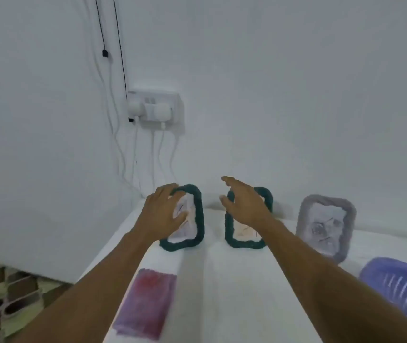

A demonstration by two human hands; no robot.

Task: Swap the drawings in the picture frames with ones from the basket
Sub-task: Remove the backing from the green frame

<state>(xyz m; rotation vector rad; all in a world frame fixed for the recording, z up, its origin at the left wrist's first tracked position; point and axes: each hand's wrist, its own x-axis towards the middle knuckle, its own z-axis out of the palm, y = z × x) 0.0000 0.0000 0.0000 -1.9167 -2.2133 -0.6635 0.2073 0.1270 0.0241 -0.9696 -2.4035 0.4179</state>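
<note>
Three picture frames stand on a white surface against the wall. My left hand [163, 211] grips the top left of the left green frame [197, 219], fingers over its upper edge and thumb across the drawing. My right hand [244, 204] hovers with spread fingers in front of the middle green frame [244, 243], covering its upper half; contact is unclear. A grey frame [326, 226] holding a face sketch stands to the right. The purple basket [400, 285] sits at the right edge. A red-purple drawing [148, 303] lies flat near my left forearm.
The white surface [234, 293] drops off on the left to a patterned floor [4, 293]. A wall socket [155, 107] with plugs and hanging cables is on the wall behind the left frame.
</note>
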